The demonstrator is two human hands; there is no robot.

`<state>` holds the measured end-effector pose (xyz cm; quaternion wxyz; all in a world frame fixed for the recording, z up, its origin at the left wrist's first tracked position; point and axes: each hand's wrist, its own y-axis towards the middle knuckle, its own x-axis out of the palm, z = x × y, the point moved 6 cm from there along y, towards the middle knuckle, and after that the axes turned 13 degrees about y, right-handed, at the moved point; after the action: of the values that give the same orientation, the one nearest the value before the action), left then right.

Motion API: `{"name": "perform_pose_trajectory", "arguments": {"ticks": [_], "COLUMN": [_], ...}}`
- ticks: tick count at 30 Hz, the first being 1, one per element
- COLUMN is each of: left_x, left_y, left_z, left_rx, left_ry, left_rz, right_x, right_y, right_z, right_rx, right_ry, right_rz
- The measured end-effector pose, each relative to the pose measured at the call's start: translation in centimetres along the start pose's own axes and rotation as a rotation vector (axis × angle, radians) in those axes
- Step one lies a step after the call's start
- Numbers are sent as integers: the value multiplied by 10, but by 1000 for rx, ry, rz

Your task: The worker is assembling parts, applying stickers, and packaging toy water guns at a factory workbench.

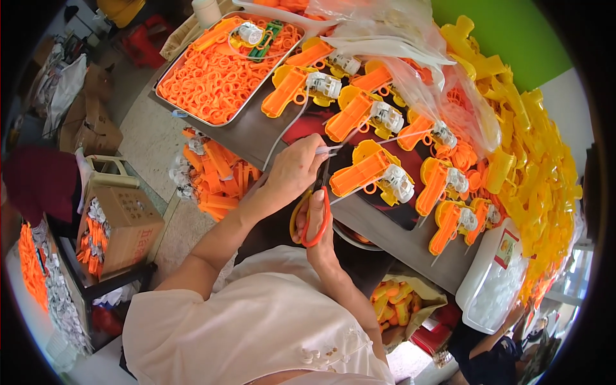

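Observation:
My left hand (296,168) pinches a thin whitish strip (328,149) by its end. In my right hand (321,247) is a pair of scissors with red and yellow handles (326,215), its dark blades pointing away from me, close to the strip. Whether the blades touch the strip, I cannot tell. Just right of the hands lies a half-assembled toy gun (362,173), with an orange body, yellow shell and whitish mechanism. Several more such toy guns (353,119) lie in rows beyond it on the dark table, thin white strips sticking out from some.
A metal tray (221,122) full of orange rings stands at the far left. Yellow shells (532,147) are heaped along the right, near clear plastic bags (398,38). A white tub (491,289) sits at the table's right end. Orange parts (215,170) and a cardboard box (131,224) are to the left.

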<state>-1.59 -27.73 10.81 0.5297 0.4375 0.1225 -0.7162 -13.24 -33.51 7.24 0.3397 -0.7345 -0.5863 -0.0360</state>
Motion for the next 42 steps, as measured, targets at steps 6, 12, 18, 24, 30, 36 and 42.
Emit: {"name": "perform_pose_trajectory", "arguments": {"ticks": [6,12,18,24,30,36,42], "left_x": [-45,-39,-60,-64,-64,-67,-70], "left_y": [-8,-11,-17,-18,-17,-16,-27], "left_z": [-36,-61,-83,-81,-76,-70,-85], "left_rx": [-76,-180,-304,-359,-354,-356,-395], "left_ry": [171,465,-75,8,-41,-21,-275], "left_rz": [316,54,156,163,209,188,222], "right_x": [11,30,55,78,79,77,50], "right_y": [-2,13,29,39,42,44,19], "right_z": [-2,12,26,21,18,20,0], "right_rx": [25,157,186,161,112,101,-1], "right_ry": [16,23,-26,-26,-26,-86,7], "right_rz": [-59,-152,-223,-240,-226,-218,-248]}}
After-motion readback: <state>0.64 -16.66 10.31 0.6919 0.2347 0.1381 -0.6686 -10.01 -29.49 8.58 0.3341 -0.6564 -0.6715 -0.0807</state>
